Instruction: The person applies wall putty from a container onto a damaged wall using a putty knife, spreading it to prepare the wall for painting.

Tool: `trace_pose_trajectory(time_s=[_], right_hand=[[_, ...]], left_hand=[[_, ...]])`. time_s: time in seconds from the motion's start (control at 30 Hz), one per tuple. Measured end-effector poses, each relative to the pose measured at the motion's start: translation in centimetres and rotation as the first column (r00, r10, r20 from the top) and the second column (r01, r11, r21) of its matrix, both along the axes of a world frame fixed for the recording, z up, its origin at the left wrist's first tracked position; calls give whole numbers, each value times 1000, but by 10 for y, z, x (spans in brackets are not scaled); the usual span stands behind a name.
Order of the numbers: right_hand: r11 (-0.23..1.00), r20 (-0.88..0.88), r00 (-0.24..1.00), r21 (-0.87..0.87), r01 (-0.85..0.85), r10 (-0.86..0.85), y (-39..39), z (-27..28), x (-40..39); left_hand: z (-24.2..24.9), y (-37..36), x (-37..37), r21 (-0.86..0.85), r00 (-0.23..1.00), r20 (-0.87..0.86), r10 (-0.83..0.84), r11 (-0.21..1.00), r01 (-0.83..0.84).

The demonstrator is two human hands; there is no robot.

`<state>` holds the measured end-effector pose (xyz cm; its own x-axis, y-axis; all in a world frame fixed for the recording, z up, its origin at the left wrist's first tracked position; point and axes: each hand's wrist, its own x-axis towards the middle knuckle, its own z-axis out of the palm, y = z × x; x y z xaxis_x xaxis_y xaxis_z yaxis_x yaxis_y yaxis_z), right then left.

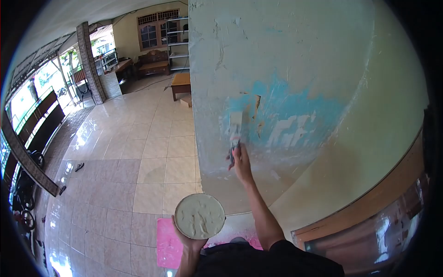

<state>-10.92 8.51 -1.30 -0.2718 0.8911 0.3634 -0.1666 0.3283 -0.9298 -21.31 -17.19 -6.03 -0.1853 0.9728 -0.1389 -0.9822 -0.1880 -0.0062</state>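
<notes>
My right hand [240, 159] grips a putty knife [236, 127] by its dark handle, the wide blade pointing up against the wall [286, 51]. Around the blade the wall has a worn blue patch [295, 104] with white smears and a brown chipped spot [257, 105] just right of the knife. Low in front of my body, my left hand [187, 240] holds a round tub of putty [200, 216] from below. Pale grey-green putty with ridges and dents shows across its top. Most of the left fingers are hidden under the tub.
Below the tub lies a pink board or mat [167, 244] on the tiled floor [115, 198]. A wooden-framed panel [369, 226] stands at the lower right. Farther back are a low wooden table [181, 84], a wooden bench [153, 64], a shelf rack [178, 44] and a pillar [90, 62].
</notes>
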Motion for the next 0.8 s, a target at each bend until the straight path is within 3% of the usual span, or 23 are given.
trace_pose_trajectory(time_s=[0.1, 0.17, 0.23, 0.3, 0.4, 0.43, 0.5, 0.57, 0.7, 0.8], right_hand=[[996, 7, 1000, 85, -7, 6, 0, 73, -3], [995, 19, 999, 95, 30, -32, 5, 92, -11], [987, 86, 991, 130, 89, -101, 13, 89, -17], [982, 113, 984, 143, 121, -138, 13, 48, -18], [996, 132, 989, 65, 56, -64, 1, -15, -6], [1000, 116, 993, 18, 1, -3, -6, -17, -4], [998, 124, 992, 57, -24, 17, -2, -11, 0], [995, 127, 991, 93, -42, 30, -4, 25, -2], [995, 60, 998, 101, -10, 4, 2, 100, -18], [995, 126, 991, 87, 42, -52, 6, 74, -15]], left_hand=[[0, 1, -2, -44, 1000, -19, 5, 999, -6], [6, 0, 0, -46, 995, -103, -4, 999, -1], [7, 0, -2, -36, 999, -47, -18, 999, 17], [7, -1, -2, -25, 1000, 12, -28, 999, 28], [6, 0, -2, -47, 999, -37, 1, 999, -3], [4, -1, -2, -28, 999, 41, -2, 1000, 3], [2, -1, -1, -13, 993, 121, -3, 1000, 5], [2, -1, 1, -98, 998, -61, 8, 995, -14], [0, 0, -1, -64, 1000, -14, -2, 998, 2], [5, 0, 0, -33, 999, 13, -33, 999, 33]])
